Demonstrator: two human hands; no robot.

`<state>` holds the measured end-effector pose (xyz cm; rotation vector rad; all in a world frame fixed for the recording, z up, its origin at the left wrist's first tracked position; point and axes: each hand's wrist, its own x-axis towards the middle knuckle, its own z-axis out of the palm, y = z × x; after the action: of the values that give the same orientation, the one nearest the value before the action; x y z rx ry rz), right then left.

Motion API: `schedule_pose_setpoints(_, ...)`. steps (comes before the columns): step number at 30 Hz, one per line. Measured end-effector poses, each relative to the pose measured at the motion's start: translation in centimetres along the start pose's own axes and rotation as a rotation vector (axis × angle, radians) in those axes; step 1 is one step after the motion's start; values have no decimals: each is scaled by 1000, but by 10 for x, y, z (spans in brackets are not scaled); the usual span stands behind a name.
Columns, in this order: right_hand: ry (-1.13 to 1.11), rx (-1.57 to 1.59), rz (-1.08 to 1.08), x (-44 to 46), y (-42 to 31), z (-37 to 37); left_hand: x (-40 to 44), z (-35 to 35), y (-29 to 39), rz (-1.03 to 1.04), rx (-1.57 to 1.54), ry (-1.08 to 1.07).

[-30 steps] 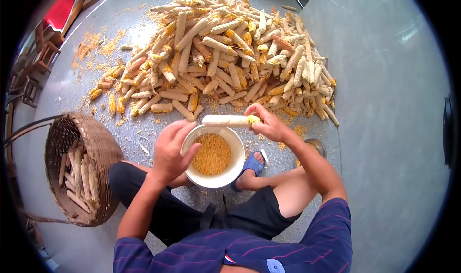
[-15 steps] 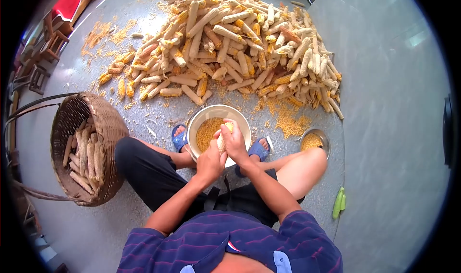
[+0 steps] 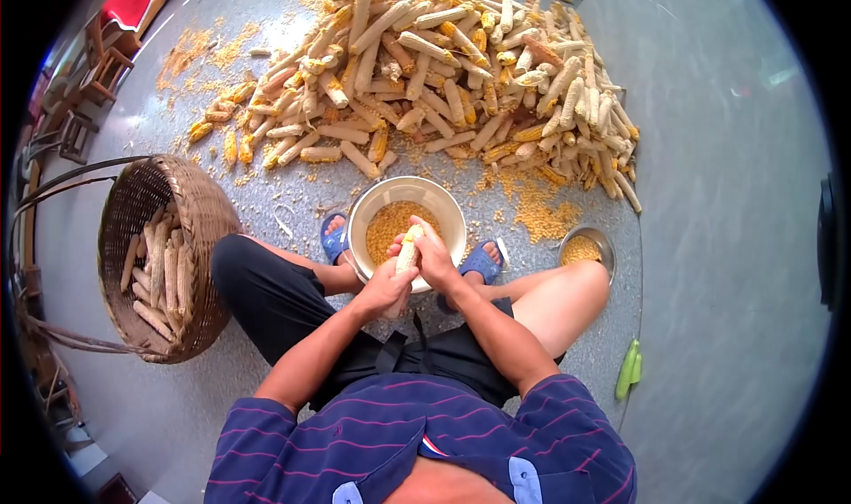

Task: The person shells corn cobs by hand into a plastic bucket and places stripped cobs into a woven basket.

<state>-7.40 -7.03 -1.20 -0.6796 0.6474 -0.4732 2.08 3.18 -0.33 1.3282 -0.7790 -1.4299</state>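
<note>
Both my hands are over a white bucket [image 3: 453,210] that holds loose yellow corn kernels [image 3: 383,226]. A mostly bare, pale corn cob [image 3: 407,254] is between them, with some yellow at its top end. My left hand [image 3: 386,289] is closed around the lower part of the cob. My right hand [image 3: 433,256] wraps the upper part from the right side, fingers curled against it. The palms hide part of the cob.
A large heap of corn cobs [image 3: 443,78] lies ahead on the floor, with scattered kernels [image 3: 536,211] around it. A wicker basket [image 3: 208,238] of cobs stands at left. A metal bowl [image 3: 605,245] of kernels and green pods [image 3: 628,371] are at right.
Both hands have shifted slightly lower relative to the bucket, still on the cob. More of the cob's pale length shows between them. The whole view has moved a little.
</note>
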Motion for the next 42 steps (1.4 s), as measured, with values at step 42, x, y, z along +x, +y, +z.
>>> schedule_pose_setpoints(42, 45, 174, 36, 0, -8, 10, -4, 2, 13, -36, 683, 212)
